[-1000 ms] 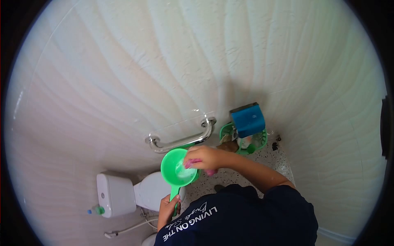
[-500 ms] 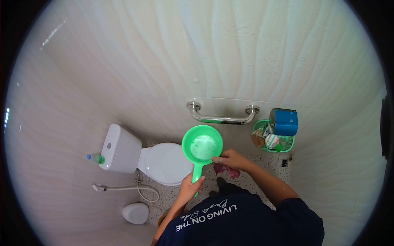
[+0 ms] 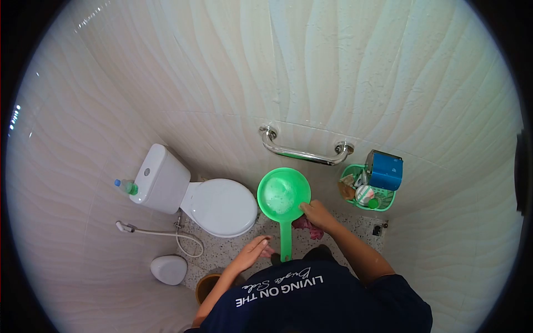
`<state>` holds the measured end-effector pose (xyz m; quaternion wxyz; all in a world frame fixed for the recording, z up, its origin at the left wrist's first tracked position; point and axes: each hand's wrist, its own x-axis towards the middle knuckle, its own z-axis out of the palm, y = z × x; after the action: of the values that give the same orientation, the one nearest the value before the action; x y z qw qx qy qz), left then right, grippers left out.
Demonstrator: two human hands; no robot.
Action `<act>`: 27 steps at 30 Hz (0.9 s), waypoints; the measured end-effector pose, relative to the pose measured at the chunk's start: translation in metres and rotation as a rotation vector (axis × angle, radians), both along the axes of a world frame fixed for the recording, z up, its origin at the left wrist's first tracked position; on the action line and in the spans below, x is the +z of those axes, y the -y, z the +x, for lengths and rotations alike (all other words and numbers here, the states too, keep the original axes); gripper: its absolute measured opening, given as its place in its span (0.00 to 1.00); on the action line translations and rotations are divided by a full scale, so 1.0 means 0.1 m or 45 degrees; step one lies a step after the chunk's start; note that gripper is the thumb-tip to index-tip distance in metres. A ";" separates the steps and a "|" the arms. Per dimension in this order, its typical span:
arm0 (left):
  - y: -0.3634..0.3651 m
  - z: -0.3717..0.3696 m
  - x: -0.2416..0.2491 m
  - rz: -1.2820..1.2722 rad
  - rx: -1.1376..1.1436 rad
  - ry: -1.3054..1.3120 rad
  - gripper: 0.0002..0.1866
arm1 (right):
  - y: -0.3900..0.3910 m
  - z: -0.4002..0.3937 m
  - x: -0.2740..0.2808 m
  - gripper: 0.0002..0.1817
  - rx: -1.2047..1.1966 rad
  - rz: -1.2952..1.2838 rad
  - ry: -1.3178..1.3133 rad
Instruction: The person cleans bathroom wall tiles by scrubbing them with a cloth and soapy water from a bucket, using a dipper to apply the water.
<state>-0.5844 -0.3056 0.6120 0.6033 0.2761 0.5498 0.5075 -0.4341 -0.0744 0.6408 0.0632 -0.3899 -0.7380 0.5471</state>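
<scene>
A green plastic dipper (image 3: pixel 271 213) with whitish, foamy liquid in its bowl is held in front of my body, its handle pointing back toward my shirt. My right hand (image 3: pixel 316 215) grips the bowl's rim on the right side, fingers closed on it. To the left of the handle, my left hand (image 3: pixel 252 252) is off the dipper with its fingers stretched out, holding nothing. Pink cloth (image 3: pixel 315 232) shows just below my right hand, partly hidden by it; it looks to lie on the speckled floor.
Left stands a white toilet (image 3: pixel 225 205), lid down, with a bottle (image 3: pixel 126 186) by its tank and a hose sprayer (image 3: pixel 127 226) nearby. A steel grab bar (image 3: pixel 302 154) is on the wall. Rightward are a green basket (image 3: pixel 384 204) with items and a blue dispenser (image 3: pixel 386 171). A brown bucket (image 3: pixel 205 286) sits low left.
My left hand has let go of the dipper's handle and moved left, its fingers opening. My right hand still holds the rim. The dipper has shifted slightly right in view.
</scene>
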 end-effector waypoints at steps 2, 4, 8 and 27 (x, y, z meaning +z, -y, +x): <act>0.10 0.03 0.04 -0.148 -0.015 -0.182 0.23 | -0.10 0.10 -0.01 0.24 0.014 0.080 -0.098; 0.11 0.08 -0.02 -0.203 0.001 -0.166 0.23 | -0.22 0.23 0.16 0.24 0.016 0.052 -0.105; -0.10 0.35 -0.12 -0.237 0.066 -0.136 0.21 | -0.49 0.47 0.13 0.25 0.054 0.148 -0.171; -1.04 2.00 0.07 -0.019 0.556 -0.145 0.18 | -1.12 1.19 0.17 0.24 0.495 0.134 -0.187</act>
<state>-0.3840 -0.2012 0.6187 0.4492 0.1741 0.6335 0.6055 -0.3154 0.0375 0.6580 0.0304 -0.1953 -0.8203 0.5367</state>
